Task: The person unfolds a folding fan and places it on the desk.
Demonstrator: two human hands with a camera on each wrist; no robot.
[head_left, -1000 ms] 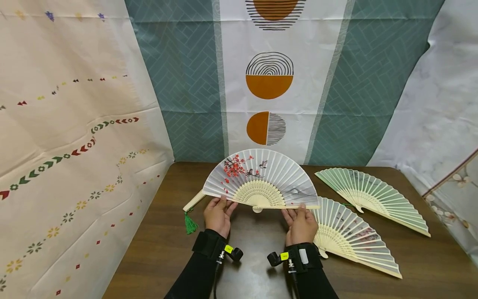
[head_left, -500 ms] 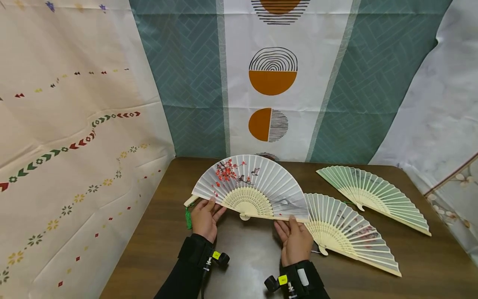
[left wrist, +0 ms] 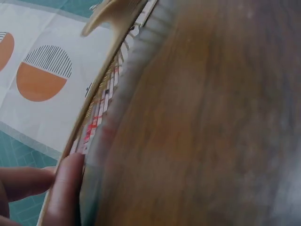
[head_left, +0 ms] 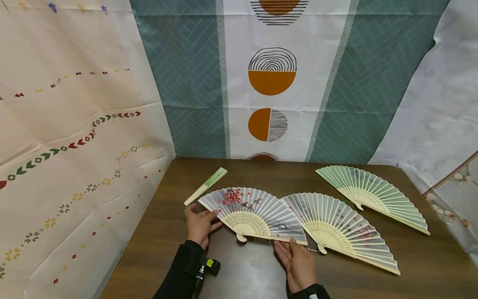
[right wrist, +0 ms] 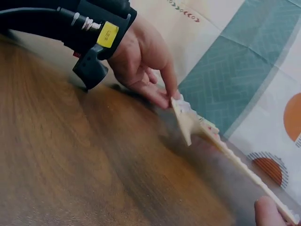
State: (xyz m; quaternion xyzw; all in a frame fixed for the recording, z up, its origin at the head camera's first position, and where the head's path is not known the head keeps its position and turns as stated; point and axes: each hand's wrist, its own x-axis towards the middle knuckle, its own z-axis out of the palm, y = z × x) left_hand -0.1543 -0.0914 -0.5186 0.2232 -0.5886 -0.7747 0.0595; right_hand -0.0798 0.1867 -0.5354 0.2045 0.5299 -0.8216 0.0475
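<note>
An open folding fan (head_left: 242,211) with pleated white leaf, red blossoms and pale ribs is held low over the table, spread out. My left hand (head_left: 199,226) pinches its left edge between thumb and finger; the left wrist view shows the fingers (left wrist: 68,183) on the guard stick. My right hand (head_left: 298,265) grips the lower right edge, thumb (right wrist: 267,213) on top and the other fingers underneath. Beside it on the right lies a second open white fan (head_left: 343,232); whether the two edges touch or overlap, I cannot tell.
A folded fan (head_left: 205,187) with a green strip lies beyond my left hand. At the back right of the brown table (head_left: 157,253) rests an open green fan (head_left: 373,195). Patterned cloths hang behind and to both sides.
The held fan has come down and nearer, with its right side beside the second white fan. Both hands have lowered with it. The folded fan behind is now uncovered.
</note>
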